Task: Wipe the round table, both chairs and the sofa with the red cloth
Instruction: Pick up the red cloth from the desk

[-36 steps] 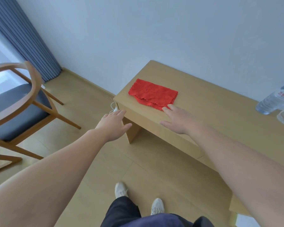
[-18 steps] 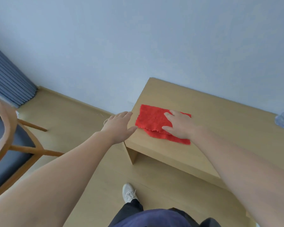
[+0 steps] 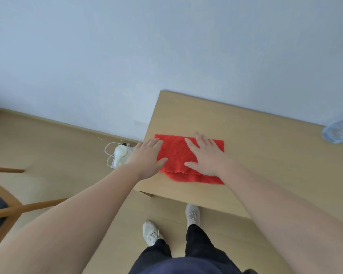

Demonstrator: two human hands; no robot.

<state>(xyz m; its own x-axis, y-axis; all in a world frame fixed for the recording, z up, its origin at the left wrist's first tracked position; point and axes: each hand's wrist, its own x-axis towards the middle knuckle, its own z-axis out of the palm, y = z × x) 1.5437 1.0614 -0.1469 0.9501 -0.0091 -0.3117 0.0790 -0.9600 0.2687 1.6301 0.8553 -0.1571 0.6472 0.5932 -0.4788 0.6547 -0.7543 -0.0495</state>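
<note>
While unreadable on bottle (image 3: 339, 129), both hands flat on red cloth (image 3: 176, 155).

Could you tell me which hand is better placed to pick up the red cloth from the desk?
The right hand: it lies flat across the middle of the red cloth on the desk. The left hand only overlaps the cloth's left edge.

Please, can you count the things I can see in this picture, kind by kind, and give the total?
Red cloth: 1
Wooden desk: 1
Hands, left hand and right hand: 2
Plastic bottle, partly cut off: 1
Wooden chair, partly seen: 1
White device with cable on the floor: 1
Shoes: 2
Total: 9
</note>
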